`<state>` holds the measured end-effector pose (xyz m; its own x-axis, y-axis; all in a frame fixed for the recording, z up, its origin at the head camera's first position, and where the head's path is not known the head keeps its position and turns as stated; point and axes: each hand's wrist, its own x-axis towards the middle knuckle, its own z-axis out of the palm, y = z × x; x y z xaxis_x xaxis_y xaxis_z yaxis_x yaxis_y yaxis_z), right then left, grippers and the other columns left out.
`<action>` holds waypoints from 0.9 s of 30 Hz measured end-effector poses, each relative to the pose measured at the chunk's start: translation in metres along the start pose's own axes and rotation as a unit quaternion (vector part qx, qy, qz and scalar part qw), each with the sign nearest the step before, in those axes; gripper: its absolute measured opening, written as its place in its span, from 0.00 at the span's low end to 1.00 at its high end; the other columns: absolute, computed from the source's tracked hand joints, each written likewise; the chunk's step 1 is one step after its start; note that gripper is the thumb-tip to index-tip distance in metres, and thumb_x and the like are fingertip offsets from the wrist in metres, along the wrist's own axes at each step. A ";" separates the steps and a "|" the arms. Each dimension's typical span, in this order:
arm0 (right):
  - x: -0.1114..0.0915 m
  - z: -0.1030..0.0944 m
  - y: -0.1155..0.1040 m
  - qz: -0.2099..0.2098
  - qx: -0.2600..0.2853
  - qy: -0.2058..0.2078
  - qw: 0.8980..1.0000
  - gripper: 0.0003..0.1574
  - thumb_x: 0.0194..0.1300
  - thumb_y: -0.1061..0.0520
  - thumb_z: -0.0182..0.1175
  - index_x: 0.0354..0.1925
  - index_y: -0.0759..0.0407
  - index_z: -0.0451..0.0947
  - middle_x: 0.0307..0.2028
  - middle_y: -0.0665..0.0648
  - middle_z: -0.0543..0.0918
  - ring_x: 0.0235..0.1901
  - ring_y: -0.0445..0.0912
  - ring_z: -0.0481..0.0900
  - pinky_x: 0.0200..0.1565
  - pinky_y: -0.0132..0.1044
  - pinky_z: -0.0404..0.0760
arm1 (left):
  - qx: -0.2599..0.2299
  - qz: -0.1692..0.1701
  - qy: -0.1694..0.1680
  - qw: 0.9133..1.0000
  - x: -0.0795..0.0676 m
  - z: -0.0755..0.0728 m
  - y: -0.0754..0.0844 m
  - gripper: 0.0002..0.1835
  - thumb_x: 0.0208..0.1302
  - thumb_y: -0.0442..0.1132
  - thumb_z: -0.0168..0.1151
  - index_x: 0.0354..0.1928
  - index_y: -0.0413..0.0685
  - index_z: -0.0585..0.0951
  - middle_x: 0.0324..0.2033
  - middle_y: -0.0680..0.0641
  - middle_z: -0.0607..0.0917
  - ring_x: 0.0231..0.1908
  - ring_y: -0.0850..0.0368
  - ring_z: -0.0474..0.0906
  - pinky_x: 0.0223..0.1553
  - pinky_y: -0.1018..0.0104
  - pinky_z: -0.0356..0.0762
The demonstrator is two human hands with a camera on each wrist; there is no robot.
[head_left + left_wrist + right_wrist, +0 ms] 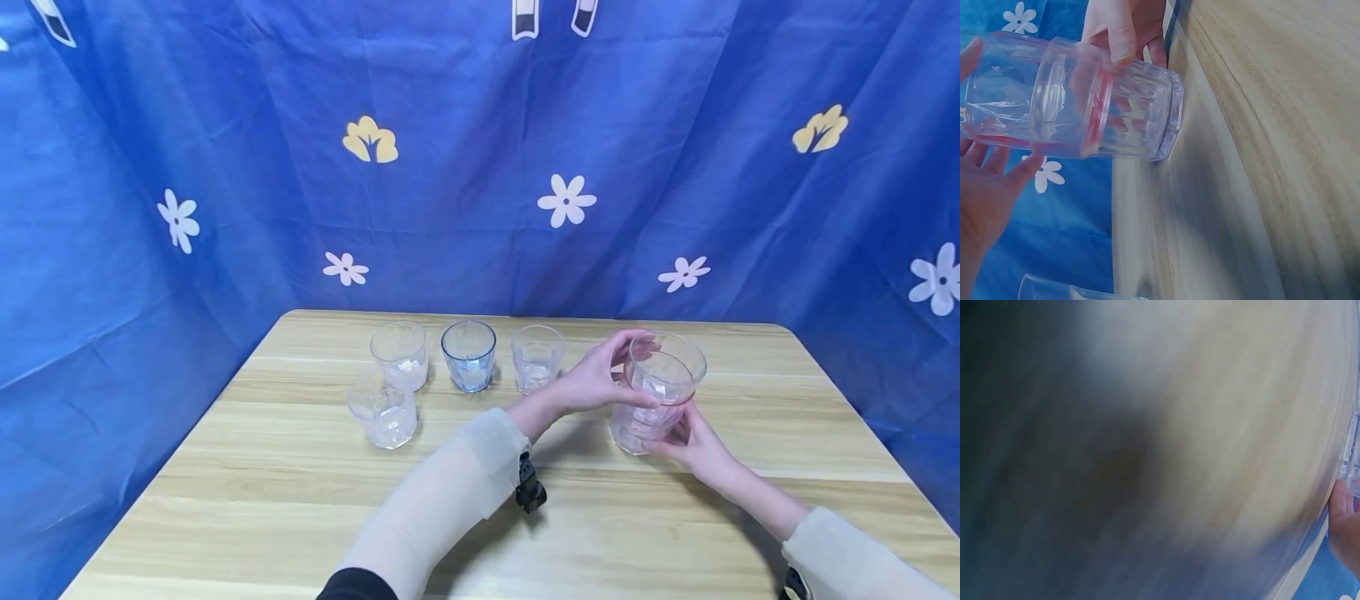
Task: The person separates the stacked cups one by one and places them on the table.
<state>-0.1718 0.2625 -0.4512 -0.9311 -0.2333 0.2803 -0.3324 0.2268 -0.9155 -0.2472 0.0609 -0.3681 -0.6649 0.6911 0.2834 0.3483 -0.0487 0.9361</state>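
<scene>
At the table's right side stands a stack of nested clear glasses [660,387], with a pinkish-red rim showing around its middle. My left hand [603,377] grips the upper glass [1007,94], thumb on the near side and fingers around the far side. Lower down, my right hand [697,446] holds the bottom glass [1141,109] around its side, its base at the tabletop. In the right wrist view, only part of the right hand [1346,525] shows at the edge, against the faceted glass [1352,447].
Left of the stack, a clear glass [537,358], a blue glass [470,357] and another clear glass [400,357] line the back of the wooden table [262,500]. One more clear glass [384,412] stands before the leftmost. A blue patterned cloth [450,208] hangs behind.
</scene>
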 end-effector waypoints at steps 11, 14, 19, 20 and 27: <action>0.000 0.002 -0.001 -0.016 0.004 0.004 1.000 0.51 0.52 0.78 0.64 0.66 0.77 0.46 0.57 0.86 0.62 0.51 0.25 0.70 0.51 0.21 0.72 | 0.018 -0.004 0.009 1.000 -0.001 0.000 0.005 0.46 0.48 0.26 0.75 0.69 0.43 0.62 0.63 0.46 0.74 0.61 0.62 0.70 0.55 0.71 0.72; -0.001 0.001 -0.001 -0.009 0.003 0.001 1.000 0.52 0.52 0.77 0.64 0.67 0.78 0.45 0.58 0.86 0.61 0.51 0.25 0.70 0.51 0.21 0.71 | 0.014 -0.006 0.013 1.000 -0.002 0.001 0.004 0.46 0.48 0.27 0.75 0.69 0.43 0.62 0.63 0.47 0.74 0.61 0.63 0.69 0.57 0.70 0.70; -0.003 0.002 0.000 -0.007 0.000 0.000 1.000 0.52 0.52 0.76 0.64 0.67 0.77 0.45 0.59 0.81 0.65 0.51 0.24 0.69 0.52 0.20 0.70 | -0.001 0.020 0.030 0.999 0.000 -0.001 0.008 0.44 0.50 0.25 0.73 0.68 0.43 0.62 0.65 0.46 0.72 0.62 0.63 0.67 0.63 0.68 0.62; -0.003 0.002 0.000 -0.011 0.000 0.001 1.000 0.52 0.52 0.76 0.64 0.67 0.77 0.46 0.59 0.74 0.69 0.51 0.25 0.69 0.52 0.20 0.70 | -0.010 0.028 0.037 0.999 0.000 -0.002 0.011 0.44 0.50 0.24 0.73 0.68 0.42 0.62 0.65 0.45 0.72 0.63 0.63 0.67 0.64 0.68 0.61; -0.001 0.003 0.000 -0.022 0.010 0.007 1.000 0.49 0.51 0.79 0.63 0.66 0.78 0.48 0.53 0.34 0.73 0.50 0.26 0.71 0.50 0.20 0.71 | -0.069 0.053 0.094 0.992 -0.002 -0.019 0.042 0.45 0.49 0.20 0.70 0.69 0.43 0.61 0.65 0.46 0.71 0.62 0.62 0.69 0.60 0.63 0.69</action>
<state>-0.1699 0.2597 -0.4521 -0.9175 -0.2288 0.3253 -0.3708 0.1967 -0.9076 -0.2436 0.0437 -0.3251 -0.7450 0.5315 0.4031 0.3380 -0.2202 0.9150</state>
